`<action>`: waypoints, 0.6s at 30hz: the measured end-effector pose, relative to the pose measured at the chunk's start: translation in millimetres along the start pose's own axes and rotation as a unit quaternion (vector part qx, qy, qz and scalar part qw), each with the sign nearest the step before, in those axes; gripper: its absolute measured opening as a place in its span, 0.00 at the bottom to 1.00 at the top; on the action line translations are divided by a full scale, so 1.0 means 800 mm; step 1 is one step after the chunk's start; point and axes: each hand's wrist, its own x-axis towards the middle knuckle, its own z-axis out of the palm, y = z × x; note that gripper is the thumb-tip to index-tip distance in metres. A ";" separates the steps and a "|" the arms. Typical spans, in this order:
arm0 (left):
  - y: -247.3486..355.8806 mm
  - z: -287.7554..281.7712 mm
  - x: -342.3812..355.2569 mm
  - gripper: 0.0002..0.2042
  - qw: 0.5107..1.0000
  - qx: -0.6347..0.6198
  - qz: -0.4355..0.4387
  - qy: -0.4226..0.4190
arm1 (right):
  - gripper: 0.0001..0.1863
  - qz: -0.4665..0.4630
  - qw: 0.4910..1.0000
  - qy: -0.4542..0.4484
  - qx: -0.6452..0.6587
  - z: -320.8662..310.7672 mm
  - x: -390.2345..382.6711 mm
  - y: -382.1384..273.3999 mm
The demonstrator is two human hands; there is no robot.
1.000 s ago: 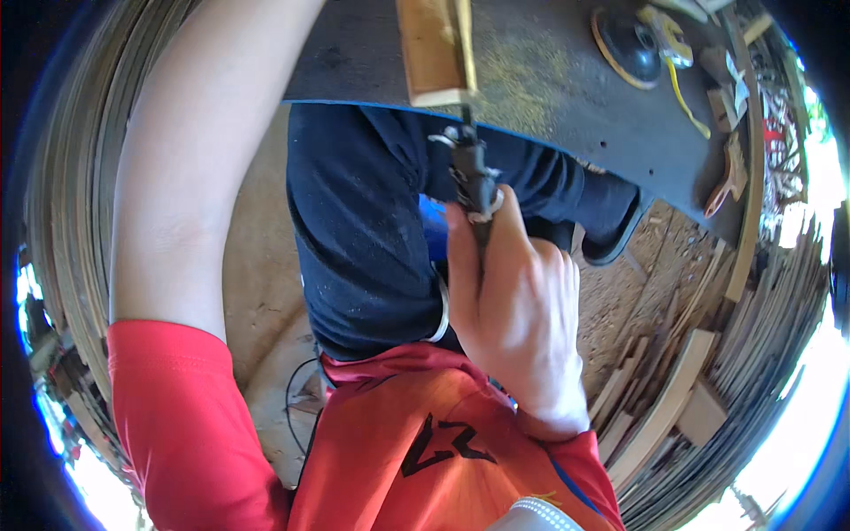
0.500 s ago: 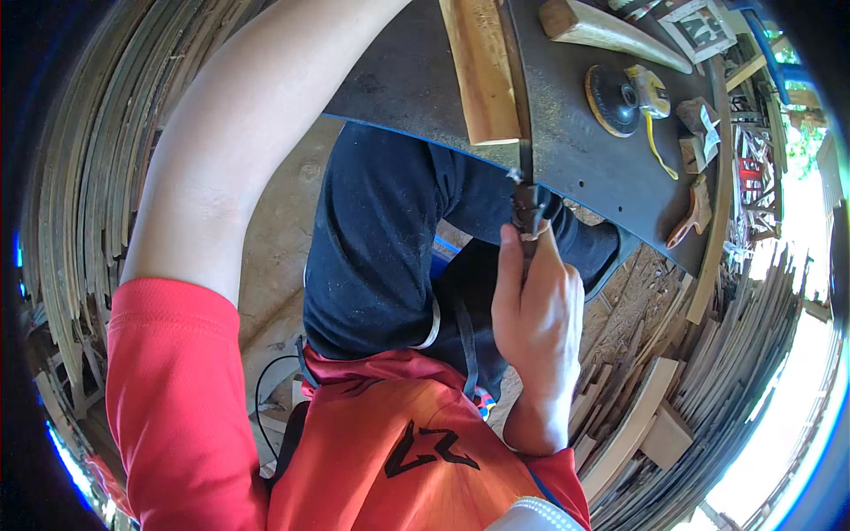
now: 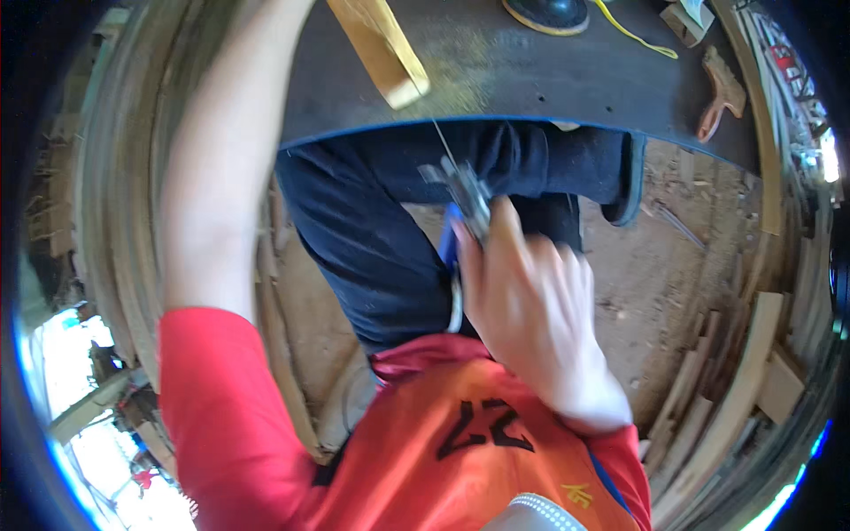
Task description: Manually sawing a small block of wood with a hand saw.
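Note:
My right hand [image 3: 536, 301], slightly blurred, is closed round the handle end of a thin-bladed saw [image 3: 467, 190]. The saw's metal fitting shows just ahead of my thumb, over my legs. Its narrow blade slants up and to the left toward the near end of a light wooden block [image 3: 381, 53] on the dark tabletop; I cannot tell whether the two touch. My left forearm [image 3: 217, 177] stretches forward past the upper edge, so the left hand is out of sight. Yellowish sawdust lies on the tabletop beside the block.
The dark table [image 3: 345, 111] has a blue front edge. On it are a round black disc [image 3: 549, 13], a yellow tape strip [image 3: 629, 31], a small block [image 3: 686, 22] and a wooden handle-shaped piece [image 3: 723, 93]. Stacked timber strips [image 3: 735, 380] lie on the right, others on the left.
The view has shifted, so the table sits higher in it. The saw has swung from nearly upright to slanting up-left, still in my right hand. My left hand stays out of view.

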 end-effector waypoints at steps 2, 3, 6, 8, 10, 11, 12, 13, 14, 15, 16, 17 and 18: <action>-0.001 0.012 0.016 0.31 0.999 0.039 0.011 0.027 | 0.16 0.034 0.998 -0.051 0.000 -0.016 -0.020 0.001; 0.010 0.015 0.015 0.31 0.998 0.048 0.026 0.022 | 0.15 0.049 0.996 -0.077 -0.005 -0.019 -0.027 0.001; 0.014 0.008 0.018 0.31 0.997 0.062 0.051 0.010 | 0.17 0.005 1.000 0.011 -0.020 0.003 0.015 -0.001; 0.016 0.014 0.014 0.31 0.997 0.056 0.057 0.008 | 0.17 0.023 0.999 0.024 0.016 0.004 0.021 -0.006; 0.010 0.015 0.011 0.31 0.997 0.050 0.053 0.020 | 0.17 0.032 0.999 -0.012 0.027 -0.005 0.005 0.003; 0.012 0.014 0.011 0.31 0.998 0.045 0.049 0.022 | 0.18 0.042 0.998 -0.029 0.020 -0.011 -0.010 0.007; 0.013 0.011 0.010 0.31 0.998 0.041 0.043 0.028 | 0.22 0.087 0.990 -0.108 0.037 -0.028 -0.019 0.009; 0.008 0.010 0.009 0.31 0.998 0.036 0.034 0.031 | 0.22 0.097 0.987 -0.122 0.043 -0.034 -0.030 0.010; 0.001 0.003 0.013 0.32 0.999 0.031 0.024 0.033 | 0.19 0.087 0.988 -0.119 0.040 -0.037 -0.022 0.009; 0.005 0.003 0.012 0.32 0.999 0.019 0.023 0.024 | 0.17 0.092 0.988 -0.118 0.033 -0.038 -0.021 0.004; 0.008 0.005 0.015 0.32 1.000 0.005 0.023 0.014 | 0.17 0.099 0.987 -0.125 0.022 -0.031 -0.008 0.002; 0.007 0.011 0.013 0.32 1.000 -0.009 0.022 0.004 | 0.15 0.066 0.994 -0.085 0.012 -0.018 0.013 0.002; 0.003 0.014 0.012 0.32 1.000 -0.024 0.015 -0.002 | 0.14 0.026 0.999 -0.046 0.001 -0.009 0.030 0.000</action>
